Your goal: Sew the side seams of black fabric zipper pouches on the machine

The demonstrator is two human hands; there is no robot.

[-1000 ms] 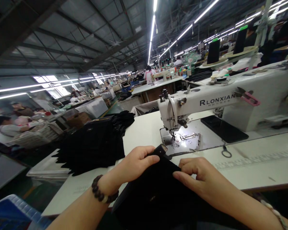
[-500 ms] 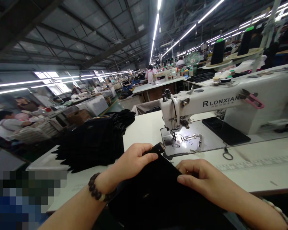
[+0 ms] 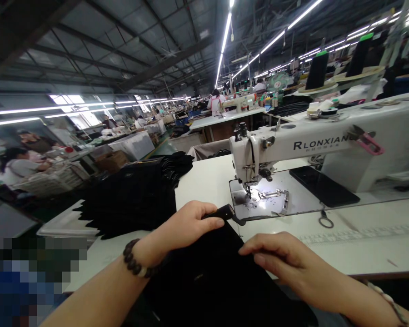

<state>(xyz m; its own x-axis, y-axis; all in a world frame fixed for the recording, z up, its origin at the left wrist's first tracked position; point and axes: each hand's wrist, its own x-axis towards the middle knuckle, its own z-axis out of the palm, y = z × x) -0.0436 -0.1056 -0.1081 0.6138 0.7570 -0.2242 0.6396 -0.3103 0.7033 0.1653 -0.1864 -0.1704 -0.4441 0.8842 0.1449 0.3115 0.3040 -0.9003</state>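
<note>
A black fabric piece (image 3: 204, 290) with a small light mark hangs over the near table edge toward my lap. My left hand (image 3: 187, 222), with a dark bead bracelet, is closed on its top end, thumb over a folded black strip (image 3: 226, 212) with a small light dot. At the fabric's right edge is my right hand (image 3: 286, 259), its index finger stretched out against the edge and its thumb apart from it. Just beyond stands a white sewing machine (image 3: 248, 159), its needle area above a metal plate (image 3: 266, 206).
A stack of black fabric pieces (image 3: 132, 195) lies on the left of the white table (image 3: 204, 177). A black phone (image 3: 323, 184) and a metal ring-handled tool (image 3: 325, 220) lie to the right. Pink-handled snips (image 3: 370, 141) hang on the machine. Other people work farther back.
My right hand has loosened from the fabric's edge, its fingers spreading and its index finger reaching left. My left hand keeps its grip on the top end. The view has shifted slightly.
</note>
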